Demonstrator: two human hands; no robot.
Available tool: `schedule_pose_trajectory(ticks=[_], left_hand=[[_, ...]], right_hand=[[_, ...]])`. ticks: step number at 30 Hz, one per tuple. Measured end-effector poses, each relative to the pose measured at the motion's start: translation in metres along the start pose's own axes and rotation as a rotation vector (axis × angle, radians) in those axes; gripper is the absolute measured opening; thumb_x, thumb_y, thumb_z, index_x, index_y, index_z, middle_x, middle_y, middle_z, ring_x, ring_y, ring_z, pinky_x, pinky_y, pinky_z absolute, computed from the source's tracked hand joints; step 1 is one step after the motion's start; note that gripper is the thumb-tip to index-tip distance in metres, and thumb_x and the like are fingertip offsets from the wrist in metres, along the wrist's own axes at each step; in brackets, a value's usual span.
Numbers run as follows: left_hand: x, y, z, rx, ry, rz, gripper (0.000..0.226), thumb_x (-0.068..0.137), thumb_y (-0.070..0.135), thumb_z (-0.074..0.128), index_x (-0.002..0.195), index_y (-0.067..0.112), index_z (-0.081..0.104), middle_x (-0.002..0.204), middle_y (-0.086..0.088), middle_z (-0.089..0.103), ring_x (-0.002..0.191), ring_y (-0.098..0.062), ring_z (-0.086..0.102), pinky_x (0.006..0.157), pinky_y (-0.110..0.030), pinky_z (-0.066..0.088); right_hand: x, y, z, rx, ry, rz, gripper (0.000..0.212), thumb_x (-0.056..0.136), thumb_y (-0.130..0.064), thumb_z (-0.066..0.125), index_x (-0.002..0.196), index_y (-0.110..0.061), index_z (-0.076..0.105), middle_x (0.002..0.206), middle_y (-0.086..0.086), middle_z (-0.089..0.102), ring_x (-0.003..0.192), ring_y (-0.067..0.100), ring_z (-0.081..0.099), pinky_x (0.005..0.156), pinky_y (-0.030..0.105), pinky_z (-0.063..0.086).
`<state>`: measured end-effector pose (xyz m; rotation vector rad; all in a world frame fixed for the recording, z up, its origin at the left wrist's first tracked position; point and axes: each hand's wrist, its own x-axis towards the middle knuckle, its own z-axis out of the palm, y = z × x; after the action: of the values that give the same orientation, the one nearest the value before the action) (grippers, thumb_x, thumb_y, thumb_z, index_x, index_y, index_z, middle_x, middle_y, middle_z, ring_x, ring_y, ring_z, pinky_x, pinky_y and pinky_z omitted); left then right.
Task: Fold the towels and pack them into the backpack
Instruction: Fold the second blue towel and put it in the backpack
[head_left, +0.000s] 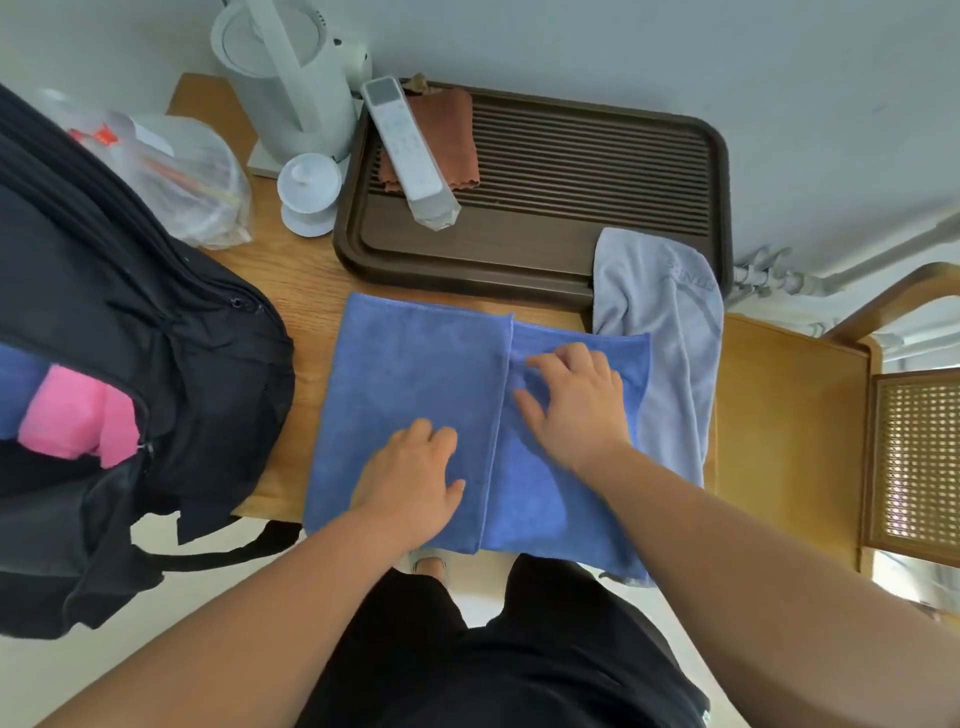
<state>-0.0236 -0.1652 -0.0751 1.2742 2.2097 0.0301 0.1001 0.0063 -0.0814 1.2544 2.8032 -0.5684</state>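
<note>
Your left hand (410, 478) and right hand (576, 400) both press flat, fingers loosely spread, on the half-folded blue towel (415, 364) at the table's (301, 291) near edge, between the open backpack (156, 338) and a grey towel (670, 332).

Four towels were counted: one blue towel (415, 374) and one grey towel (670, 332) on the bench (291, 291), one pink towel (72, 415) and one darker blue towel (15, 384) in the single backpack (156, 322). One tray (719, 171), one kettle (291, 78) and one remote (405, 140) were logged.
</note>
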Motion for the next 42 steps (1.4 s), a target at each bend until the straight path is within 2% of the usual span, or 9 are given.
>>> schedule_pose_trajectory(ticks=[8, 12, 17, 21, 25, 28, 34, 39, 42], left_hand=[[0.018, 0.067, 0.024, -0.018, -0.036, 0.150, 0.045, 0.090, 0.050, 0.060, 0.124, 0.023, 0.049, 0.126, 0.003, 0.044, 0.114, -0.023, 0.048, 0.091, -0.038, 0.047], [0.021, 0.094, 0.037, 0.129, -0.032, 0.232, 0.065, 0.088, 0.058, 0.057, 0.142, 0.026, 0.042, 0.158, -0.001, 0.023, 0.136, -0.025, 0.035, 0.109, -0.040, 0.035], [0.010, 0.107, 0.061, 0.227, -0.116, 0.195, 0.081, 0.087, 0.057, 0.061, 0.153, 0.029, 0.023, 0.167, -0.001, -0.010, 0.153, -0.027, -0.001, 0.121, -0.058, 0.012], [0.004, 0.107, 0.068, 0.231, -0.052, 0.171, 0.080, 0.086, 0.055, 0.063, 0.152, 0.029, 0.026, 0.167, -0.004, -0.004, 0.154, -0.029, 0.000, 0.122, -0.057, 0.008], [-0.003, 0.099, 0.066, 0.160, 0.133, 0.102, 0.057, 0.071, 0.050, 0.078, 0.118, 0.023, 0.059, 0.135, -0.007, 0.051, 0.121, -0.032, 0.052, 0.097, -0.050, 0.047], [-0.008, 0.087, 0.060, 0.110, 0.261, -0.027, 0.039, 0.071, 0.039, 0.081, 0.092, 0.018, 0.056, 0.093, -0.001, 0.053, 0.083, -0.026, 0.053, 0.064, -0.039, 0.047], [-0.020, 0.062, 0.057, 0.077, 0.091, -0.247, 0.038, 0.088, 0.050, 0.063, 0.089, 0.022, 0.036, 0.092, 0.004, 0.046, 0.094, -0.021, 0.051, 0.067, -0.033, 0.044], [-0.024, 0.043, 0.065, -0.072, 0.084, -0.207, 0.036, 0.086, 0.046, 0.069, 0.087, 0.023, 0.042, 0.091, 0.005, 0.046, 0.089, -0.017, 0.046, 0.068, -0.034, 0.051], [-0.027, 0.037, 0.064, -0.087, 0.081, -0.160, 0.032, 0.083, 0.039, 0.072, 0.088, 0.022, 0.045, 0.092, 0.005, 0.047, 0.090, -0.018, 0.046, 0.068, -0.035, 0.051]], right_hand=[[-0.028, 0.091, -0.026, 0.184, -0.112, 0.344, 0.053, 0.088, -0.050, 0.064, 0.134, -0.025, 0.057, 0.144, 0.004, 0.039, 0.133, 0.029, 0.037, 0.113, 0.037, 0.032], [-0.017, 0.102, -0.031, 0.332, -0.170, 0.300, 0.056, 0.090, -0.044, 0.066, 0.139, -0.019, 0.055, 0.146, 0.003, 0.043, 0.135, 0.026, 0.038, 0.111, 0.032, 0.032], [-0.005, 0.105, -0.040, 0.488, -0.083, 0.178, 0.049, 0.095, -0.030, 0.063, 0.140, -0.012, 0.054, 0.143, -0.003, 0.047, 0.123, 0.016, 0.053, 0.106, 0.028, 0.042], [-0.005, 0.114, -0.045, 0.435, -0.134, 0.172, 0.058, 0.094, -0.036, 0.062, 0.145, -0.012, 0.046, 0.149, -0.004, 0.034, 0.119, 0.012, 0.049, 0.097, 0.027, 0.045], [-0.009, 0.105, -0.045, 0.188, -0.140, 0.127, 0.060, 0.091, -0.044, 0.059, 0.145, -0.026, 0.043, 0.144, 0.000, 0.028, 0.130, 0.024, 0.039, 0.100, 0.036, 0.046], [-0.010, 0.080, -0.042, 0.100, -0.049, -0.025, 0.051, 0.090, -0.042, 0.058, 0.138, -0.026, 0.050, 0.135, 0.002, 0.038, 0.123, 0.026, 0.042, 0.102, 0.038, 0.040], [0.002, 0.027, -0.032, -0.138, 0.095, -0.192, 0.037, 0.083, -0.040, 0.062, 0.113, -0.019, 0.065, 0.116, 0.006, 0.051, 0.104, 0.030, 0.049, 0.088, 0.042, 0.039], [0.010, 0.002, -0.014, -0.047, -0.408, -0.179, 0.061, 0.092, -0.057, 0.054, 0.146, -0.030, 0.043, 0.141, 0.003, 0.041, 0.130, 0.029, 0.039, 0.107, 0.046, 0.035], [0.015, 0.005, -0.005, -0.049, -0.434, -0.081, 0.065, 0.090, -0.063, 0.053, 0.148, -0.036, 0.038, 0.151, 0.001, 0.033, 0.138, 0.029, 0.031, 0.111, 0.050, 0.029]])
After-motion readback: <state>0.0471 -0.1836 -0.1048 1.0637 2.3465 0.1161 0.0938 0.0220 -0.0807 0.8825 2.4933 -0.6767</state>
